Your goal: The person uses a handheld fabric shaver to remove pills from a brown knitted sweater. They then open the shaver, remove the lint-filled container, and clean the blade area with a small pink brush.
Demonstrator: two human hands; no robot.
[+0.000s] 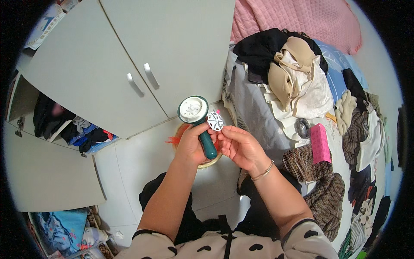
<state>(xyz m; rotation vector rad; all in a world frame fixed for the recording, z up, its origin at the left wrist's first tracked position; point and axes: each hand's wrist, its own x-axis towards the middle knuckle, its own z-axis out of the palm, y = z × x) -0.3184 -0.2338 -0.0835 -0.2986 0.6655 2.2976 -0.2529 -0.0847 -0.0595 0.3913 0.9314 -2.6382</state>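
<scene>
My left hand [193, 142] grips the dark green handle of a fabric shaver [207, 142]. The shaver's round white head faces up, its guard off, with the inner parts showing. My right hand [241, 145] is just to the right, fingertips on a small round white piece with dark slots, seemingly the shaver's blade disc [215, 121]. The disc is beside the shaver's head, with a bit of pink at its top edge. Below both hands, partly hidden, a basket or bin [207, 165] with a yellowish rim and orange-red material stands on the floor.
Pale wardrobe doors [181, 42] stand ahead. At the left, open compartments hold folded clothes [84, 132]. To the right, a bed carries beige and white garments [297, 77], a brown knitted garment [326, 194], a pink paper [320, 142], a dark coil [303, 128] and a pink quilt [297, 19].
</scene>
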